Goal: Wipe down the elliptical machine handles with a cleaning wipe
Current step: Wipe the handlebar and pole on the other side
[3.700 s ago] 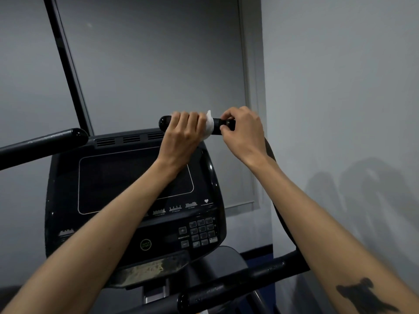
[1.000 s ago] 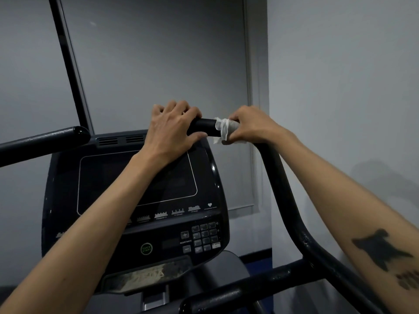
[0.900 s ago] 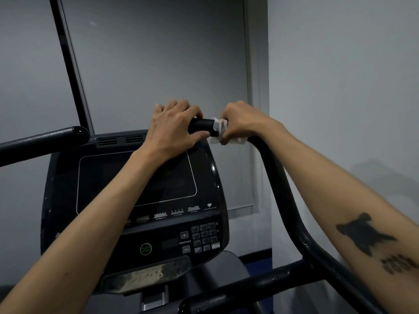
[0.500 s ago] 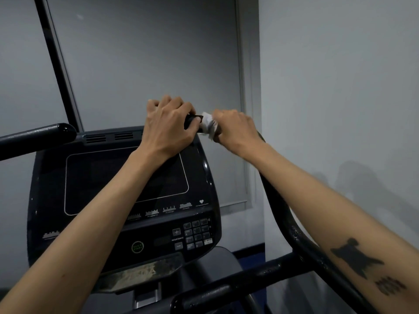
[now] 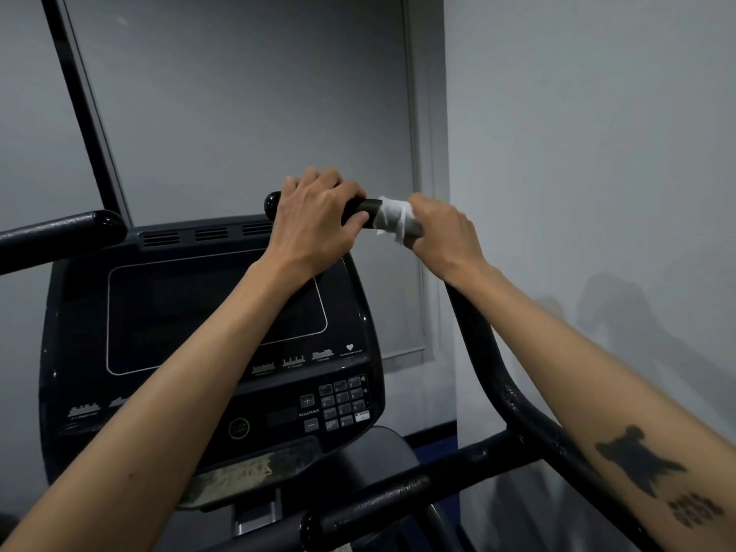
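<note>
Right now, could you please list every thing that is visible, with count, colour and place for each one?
cleaning wipe: one, white, wrapped around the right moving handle, held there by the right hand.
right moving handle: one, black, curving up from lower right to the two hands.
left moving handle: one, black, at the left edge.
fixed handlebar: one, black, scuffed, low in the middle.
console: one, black, dark screen, centre left.
keypad: one, grey buttons, lower right of the console.
walls: grey, behind and to the right.
left hand: one, grips the handle's end.
right hand: one, grips the wipe; dark tattoo on its forearm.
</note>
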